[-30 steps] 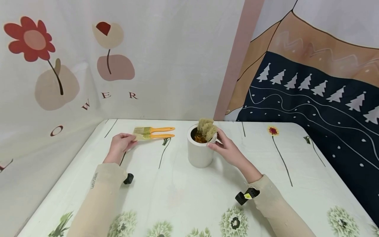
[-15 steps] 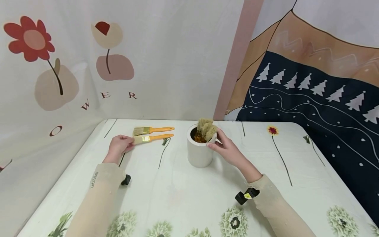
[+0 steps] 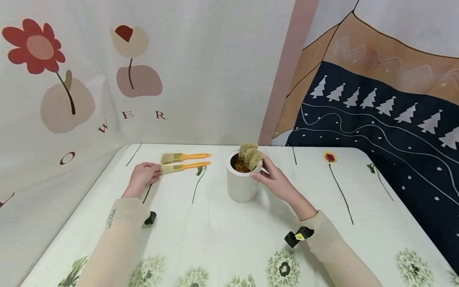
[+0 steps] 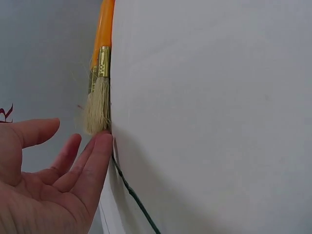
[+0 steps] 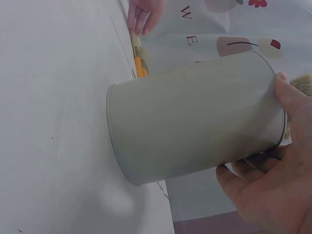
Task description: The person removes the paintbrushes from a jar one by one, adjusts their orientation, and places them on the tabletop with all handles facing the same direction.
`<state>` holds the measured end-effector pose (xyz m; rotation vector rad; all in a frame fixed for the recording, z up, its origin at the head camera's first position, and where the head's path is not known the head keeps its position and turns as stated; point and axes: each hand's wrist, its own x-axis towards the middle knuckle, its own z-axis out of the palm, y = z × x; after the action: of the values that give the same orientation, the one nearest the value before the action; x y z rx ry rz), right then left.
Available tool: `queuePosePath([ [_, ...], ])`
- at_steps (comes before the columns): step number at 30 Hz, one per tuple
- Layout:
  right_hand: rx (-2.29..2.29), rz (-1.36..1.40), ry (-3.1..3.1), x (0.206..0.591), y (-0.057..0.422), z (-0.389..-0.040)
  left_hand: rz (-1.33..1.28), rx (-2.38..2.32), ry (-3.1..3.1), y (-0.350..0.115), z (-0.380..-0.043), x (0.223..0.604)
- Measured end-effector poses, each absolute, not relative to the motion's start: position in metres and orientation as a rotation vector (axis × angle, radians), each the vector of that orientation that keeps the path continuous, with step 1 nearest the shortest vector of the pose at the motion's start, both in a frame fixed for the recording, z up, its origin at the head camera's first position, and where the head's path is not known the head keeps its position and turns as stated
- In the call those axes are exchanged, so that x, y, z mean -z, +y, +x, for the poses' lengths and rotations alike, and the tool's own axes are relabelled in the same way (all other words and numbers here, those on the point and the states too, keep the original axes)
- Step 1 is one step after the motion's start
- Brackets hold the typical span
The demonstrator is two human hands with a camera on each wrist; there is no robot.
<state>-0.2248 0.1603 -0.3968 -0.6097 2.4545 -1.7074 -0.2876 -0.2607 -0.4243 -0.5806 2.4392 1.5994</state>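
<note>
Left fingers (image 4: 100, 153) beside two tabletop brushes (image 3: 195, 164), right fingers (image 5: 231, 183) around one pot (image 3: 242, 187).

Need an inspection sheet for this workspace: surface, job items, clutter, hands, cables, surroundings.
Surface: white flower-patterned tablecloth.
Job items: far brush and near brush lie side by side, orange handles pointing right; white container upright, holding upturned bristles, brush count unclear.
Clutter: nothing seen.
Left hand: fingers extended at the near brush's bristle tips, thumb apart.
Right hand: grips the container's rim and side.
Cables: nothing seen.
Surroundings: pale backdrop with flowers and letters; navy panel with white trees, at right.
</note>
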Motion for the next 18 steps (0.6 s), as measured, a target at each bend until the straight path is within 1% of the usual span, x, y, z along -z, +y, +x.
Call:
queuePosePath([
  [11, 1.704, -0.609, 2.455, 0.396, 0.16, -0.225, -0.54, -1.622, 2.482, -0.257, -0.288, 0.413],
  [18, 1.704, -0.611, 2.456, 0.397, 0.16, -0.226, -0.46, -1.637, 2.531, -0.248, -0.288, 0.401],
])
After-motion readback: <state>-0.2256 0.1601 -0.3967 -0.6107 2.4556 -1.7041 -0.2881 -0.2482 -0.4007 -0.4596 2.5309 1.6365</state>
